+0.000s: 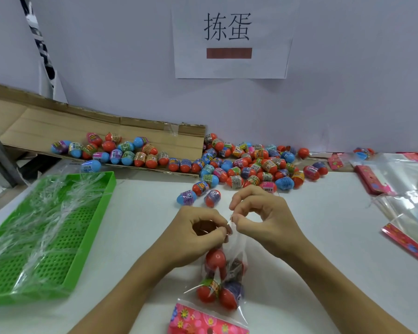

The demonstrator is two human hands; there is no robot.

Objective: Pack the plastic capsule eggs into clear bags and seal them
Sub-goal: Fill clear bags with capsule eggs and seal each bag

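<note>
Eggs [216,278] in red plastic are seen inside a clear bag [229,261] at six o'clock on the white bench [323,237], near its front edge. A pink flowered card [203,320] closes the bag's lower end at the bottom of the frame. The bag's open top is pinched from both sides: the left hand [200,227] is curled round the film with thumb and forefinger pressed together on it, and the right hand [258,210] pinches the same edge just beside it, its other fingers bent above. Both hands meet at the centre of the view.

At twelve o'clock a loose pile of eggs [251,165] in red, blue and purple is spread along the back of the bench, with two strays [198,197] lying just beyond the hands. More eggs are scattered on a flattened cardboard sheet [106,131] at eleven o'clock, which leans against the wall. A green perforated tray [106,189] is placed at nine o'clock, and crumpled clear film is heaped in it. At three o'clock a stack of empty clear bags [401,189] with pink headers is laid out. A paper sign [229,39] with printed characters is fixed to the wall at twelve o'clock.
</note>
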